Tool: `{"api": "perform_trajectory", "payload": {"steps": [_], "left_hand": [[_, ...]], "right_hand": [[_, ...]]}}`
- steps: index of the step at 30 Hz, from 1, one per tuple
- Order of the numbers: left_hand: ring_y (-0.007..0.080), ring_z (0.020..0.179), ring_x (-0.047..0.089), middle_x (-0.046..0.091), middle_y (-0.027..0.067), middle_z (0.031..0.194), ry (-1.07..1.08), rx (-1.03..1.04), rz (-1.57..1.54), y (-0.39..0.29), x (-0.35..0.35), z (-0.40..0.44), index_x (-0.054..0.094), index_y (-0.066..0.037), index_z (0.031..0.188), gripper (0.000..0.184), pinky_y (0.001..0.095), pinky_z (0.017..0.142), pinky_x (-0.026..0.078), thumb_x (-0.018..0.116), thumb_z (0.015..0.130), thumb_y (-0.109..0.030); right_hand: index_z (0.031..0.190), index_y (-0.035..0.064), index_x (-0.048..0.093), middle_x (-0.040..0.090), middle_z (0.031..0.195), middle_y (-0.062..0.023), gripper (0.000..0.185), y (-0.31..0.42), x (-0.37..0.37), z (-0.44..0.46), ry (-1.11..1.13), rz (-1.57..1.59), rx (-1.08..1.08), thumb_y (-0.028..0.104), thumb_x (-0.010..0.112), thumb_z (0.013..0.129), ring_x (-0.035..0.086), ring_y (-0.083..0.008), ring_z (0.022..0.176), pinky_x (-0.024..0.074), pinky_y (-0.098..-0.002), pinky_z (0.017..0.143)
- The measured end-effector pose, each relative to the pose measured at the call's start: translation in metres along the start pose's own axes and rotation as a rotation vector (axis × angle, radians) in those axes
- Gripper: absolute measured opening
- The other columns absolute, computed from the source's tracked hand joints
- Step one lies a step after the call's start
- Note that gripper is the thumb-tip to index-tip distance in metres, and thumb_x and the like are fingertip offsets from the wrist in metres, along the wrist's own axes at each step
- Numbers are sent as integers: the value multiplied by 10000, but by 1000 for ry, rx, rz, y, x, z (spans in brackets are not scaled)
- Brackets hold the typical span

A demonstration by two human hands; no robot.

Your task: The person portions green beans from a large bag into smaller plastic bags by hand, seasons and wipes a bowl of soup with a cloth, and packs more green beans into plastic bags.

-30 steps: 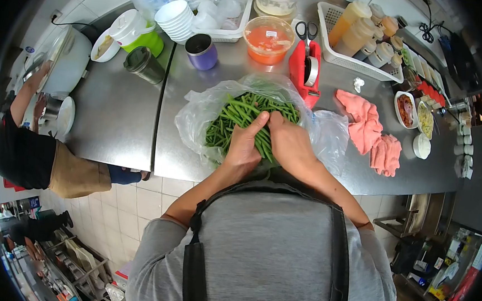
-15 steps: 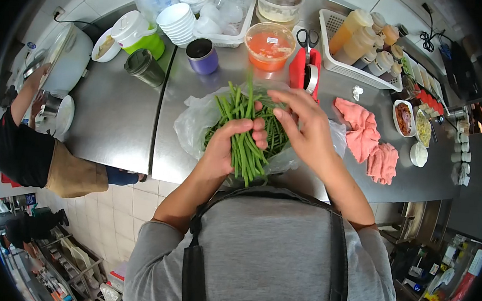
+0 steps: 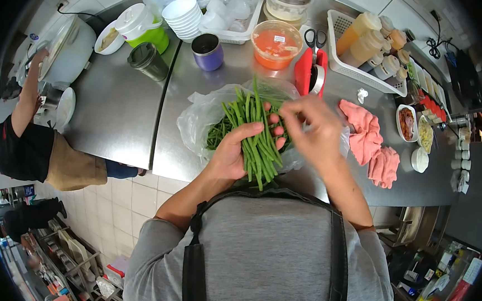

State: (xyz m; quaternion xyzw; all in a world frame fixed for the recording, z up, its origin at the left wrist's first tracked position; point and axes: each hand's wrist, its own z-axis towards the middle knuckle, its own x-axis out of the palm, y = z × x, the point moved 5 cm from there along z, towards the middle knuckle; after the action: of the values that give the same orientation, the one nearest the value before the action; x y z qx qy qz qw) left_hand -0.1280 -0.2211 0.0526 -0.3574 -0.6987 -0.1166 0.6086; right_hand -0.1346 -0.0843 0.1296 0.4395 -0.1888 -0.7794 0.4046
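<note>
1. Head view: green beans (image 3: 259, 156) are cradled above the plastic bag (image 3: 191, 122) by the curled left hand (image 3: 231, 154).
2. Whether anything is pinched by the blurred right hand (image 3: 319, 129) cannot be told.
3. Green beans are best supported loosely, uncrushed.

A loose bunch of slender green beans (image 3: 264, 152), ends uneven, slants across the left hand (image 3: 231, 152).

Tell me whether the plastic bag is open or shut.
Open: the plastic bag lies spread, and loose green beans show uncovered in its mouth, beneath the bunch in the left hand.
</note>
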Motion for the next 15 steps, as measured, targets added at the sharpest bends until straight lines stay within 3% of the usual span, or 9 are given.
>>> {"api": "perform_trajectory", "payload": {"steps": [2, 5, 7, 9, 10, 11, 13, 14, 15], "left_hand": [[214, 933, 627, 607, 87, 1028, -78, 41, 1, -3, 6, 5, 508, -80, 1232, 340, 396, 845, 545, 575, 900, -85], [198, 913, 629, 616, 83, 988, -29, 29, 2, -9, -4, 12, 526, -69, 1208, 320, 374, 831, 549, 574, 891, -80], [183, 895, 626, 622, 81, 963, -53, 26, -5, -12, -1, 9, 540, -67, 1187, 312, 349, 806, 550, 570, 877, -70], [170, 864, 618, 621, 69, 922, -45, -26, 15, -15, 12, 0, 540, -63, 1181, 321, 338, 784, 553, 569, 862, -65], [178, 853, 612, 604, 72, 936, 52, -104, -75, -11, 8, -1, 528, -65, 1204, 345, 368, 781, 556, 573, 862, -79], [178, 853, 612, 604, 72, 936, 51, -107, -75, -9, 12, -4, 528, -65, 1204, 345, 368, 781, 556, 573, 862, -79], [198, 862, 606, 585, 79, 959, 237, -229, -86, 5, 34, -15, 508, -69, 1235, 374, 405, 817, 555, 577, 868, -93], [222, 888, 603, 571, 91, 1000, 294, -287, -78, 11, 32, -16, 485, -79, 1266, 395, 449, 878, 536, 573, 883, -116], [222, 888, 603, 571, 91, 1000, 297, -292, -76, 14, 33, -17, 485, -79, 1266, 395, 449, 878, 536, 573, 883, -116]], "right_hand": [[819, 50, 647, 575, 806, -73, 109, 16, 12, -11, 108, -19, -147, 42, 712, 733, 608, -271, 690, 493, -367, 590], [850, 44, 662, 561, 829, -79, 126, 25, 13, -11, 178, -18, -181, 71, 720, 741, 606, -272, 721, 491, -366, 610], [896, 45, 683, 574, 851, -84, 152, 34, 2, -3, 238, 5, -169, 106, 729, 764, 607, -259, 768, 491, -357, 678], [941, 56, 696, 589, 887, -83, 167, 31, -8, 7, 195, 296, -29, 129, 723, 794, 600, -234, 859, 471, -340, 768], [1079, 47, 654, 613, 1021, -85, 252, 23, -13, 12, 196, 231, -94, 186, 673, 870, 578, -223, 1009, 443, -328, 869], [1079, 47, 654, 613, 1021, -85, 252, 20, -8, 18, 195, 230, -91, 186, 673, 870, 578, -223, 1009, 443, -328, 869], [1232, 44, 565, 597, 1165, -88, 364, -1, 7, 25, 104, 779, 336, 266, 584, 943, 537, -233, 1130, 423, -327, 935], [1311, 26, 488, 562, 1270, -102, 471, -12, 14, 29, 188, 762, 357, 363, 507, 983, 513, -233, 1184, 415, -339, 978], [1311, 26, 488, 562, 1270, -102, 471, -16, 17, 33, 183, 759, 357, 363, 507, 983, 513, -233, 1184, 415, -339, 978]]}}
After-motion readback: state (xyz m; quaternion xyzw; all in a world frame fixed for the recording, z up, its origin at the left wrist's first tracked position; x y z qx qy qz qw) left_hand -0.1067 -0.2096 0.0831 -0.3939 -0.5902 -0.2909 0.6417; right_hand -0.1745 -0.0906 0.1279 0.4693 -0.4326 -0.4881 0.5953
